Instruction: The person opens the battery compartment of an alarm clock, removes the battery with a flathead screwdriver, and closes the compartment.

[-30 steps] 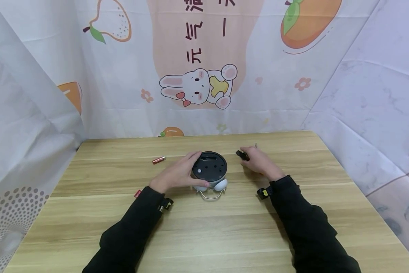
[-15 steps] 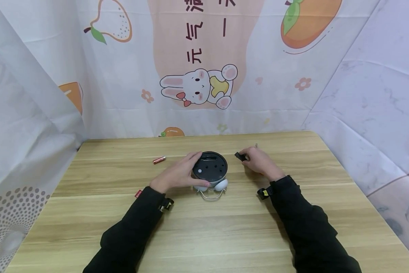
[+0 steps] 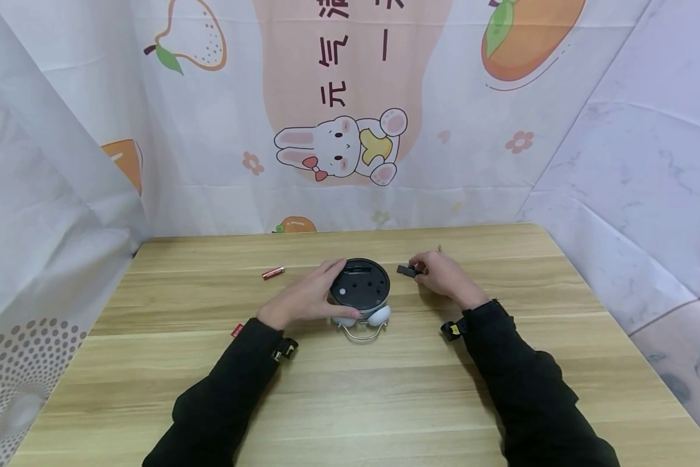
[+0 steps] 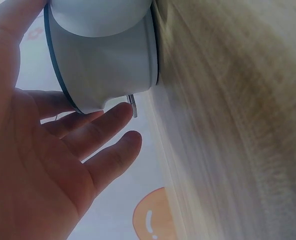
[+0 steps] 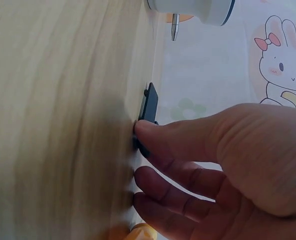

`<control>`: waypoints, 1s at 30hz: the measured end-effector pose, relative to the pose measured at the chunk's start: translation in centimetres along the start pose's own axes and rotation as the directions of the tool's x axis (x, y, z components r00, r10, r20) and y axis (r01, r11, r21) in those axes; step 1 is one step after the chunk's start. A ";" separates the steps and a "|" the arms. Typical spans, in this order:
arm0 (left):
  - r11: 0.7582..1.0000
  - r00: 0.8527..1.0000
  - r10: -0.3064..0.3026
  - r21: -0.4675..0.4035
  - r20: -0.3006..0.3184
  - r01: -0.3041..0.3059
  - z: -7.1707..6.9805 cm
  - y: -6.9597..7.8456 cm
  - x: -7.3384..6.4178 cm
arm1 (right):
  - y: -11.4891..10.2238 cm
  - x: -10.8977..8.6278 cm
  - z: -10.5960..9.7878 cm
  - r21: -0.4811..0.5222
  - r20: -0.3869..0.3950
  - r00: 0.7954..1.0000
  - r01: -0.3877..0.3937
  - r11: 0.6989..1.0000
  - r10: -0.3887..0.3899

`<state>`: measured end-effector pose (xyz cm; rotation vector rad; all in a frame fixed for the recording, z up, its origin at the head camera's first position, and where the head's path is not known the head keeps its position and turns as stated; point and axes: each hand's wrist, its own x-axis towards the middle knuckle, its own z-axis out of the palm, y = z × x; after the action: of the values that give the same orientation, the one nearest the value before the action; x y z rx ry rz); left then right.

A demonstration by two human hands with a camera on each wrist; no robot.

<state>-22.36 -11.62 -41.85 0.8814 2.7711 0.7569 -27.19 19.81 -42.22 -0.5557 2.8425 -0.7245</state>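
A white twin-bell alarm clock [image 3: 360,285] lies face down at the table's middle, its black back up and the battery slot in it uncovered. My left hand [image 3: 303,295] grips its left side, thumb by the bells and fingers at the far rim. In the left wrist view the clock's white side [image 4: 100,65] shows between thumb and fingers, close to a small metal foot [image 4: 132,106]. To the clock's right, my right hand [image 3: 443,279] pinches a small black battery cover [image 3: 408,270] between thumb and forefinger, close over the table.
A red battery [image 3: 273,273] lies left of the clock. Beyond my right hand a thin metal tip [image 3: 440,248] sticks up, and an orange-yellow object [image 5: 142,233] shows below the fingers in the right wrist view. A printed curtain [image 3: 209,130] hangs behind the table.
The black cover has turned in my right fingers and now points left, a little nearer the clock. My left hand and the clock stay put.
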 end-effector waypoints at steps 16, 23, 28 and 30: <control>1.000 1.000 0.002 0.009 0.004 -0.002 0.0 -0.1 0.0 | 0.0 -0.1 -0.1 0.017 0.032 0.999 -0.014 1.000 0.013; 1.000 1.000 0.003 0.000 0.001 -0.003 -0.1 0.0 0.0 | 0.0 0.2 -0.1 0.010 0.045 0.999 -0.002 1.000 0.001; 1.000 1.000 -0.007 -0.004 0.013 0.007 -0.2 0.2 0.0 | -0.3 0.2 -0.3 0.039 0.028 1.000 -0.013 0.999 0.012; 1.000 1.000 -0.007 -0.002 0.012 0.007 -0.1 0.2 0.1 | -0.6 0.2 -0.5 0.058 0.007 1.000 -0.010 0.998 0.010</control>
<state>-22.38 -11.48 -41.63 0.8717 2.7609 0.7513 -27.33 19.47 -41.47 -0.5339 2.8062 -0.7987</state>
